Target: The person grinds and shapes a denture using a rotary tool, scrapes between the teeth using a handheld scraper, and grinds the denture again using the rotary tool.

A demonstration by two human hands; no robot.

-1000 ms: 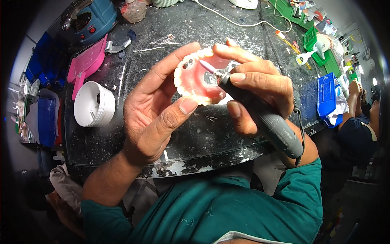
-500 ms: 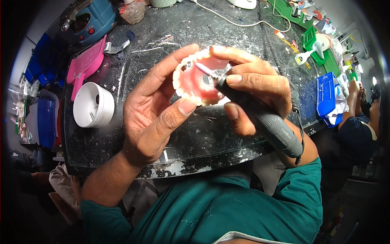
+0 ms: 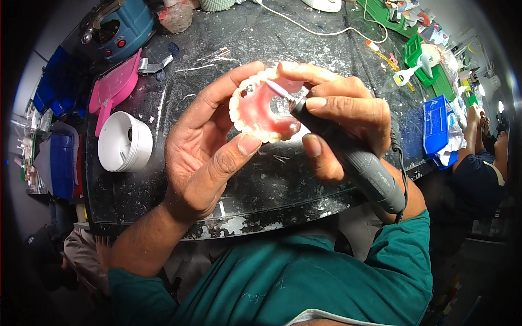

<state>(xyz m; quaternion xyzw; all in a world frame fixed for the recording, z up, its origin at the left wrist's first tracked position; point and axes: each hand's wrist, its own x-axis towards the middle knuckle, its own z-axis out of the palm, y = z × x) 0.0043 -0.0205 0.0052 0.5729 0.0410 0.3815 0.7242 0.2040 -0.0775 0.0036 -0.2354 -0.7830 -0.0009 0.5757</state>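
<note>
left hand (image 3: 202, 155) grasps denture (image 3: 255, 108) above worktop (image 3: 261, 185) | right hand (image 3: 353, 106) grips handpiece (image 3: 370, 171) | bit (image 3: 277, 89) sits slightly farther right than moments ago, apparently facing another pink patch; contact unclear

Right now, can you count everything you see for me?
Denture: one, pink and cream, picture centre
Handpiece: one, dark grey, right of denture
Table: one, black, underneath
Tub: one, white, table's left
Dustpan: one, pink, behind tub
Machine: one, blue, far left
Open bin: one, blue, table's right edge
Trays: at least two, green, far right
Cable: one, white, far side
Small clutter: uncounted, mixed, far right
Other people: at least two, dark and beige clothes, both sides
Left hand: one, bare, holding denture
Right hand: one, bare, gripping handpiece
</note>
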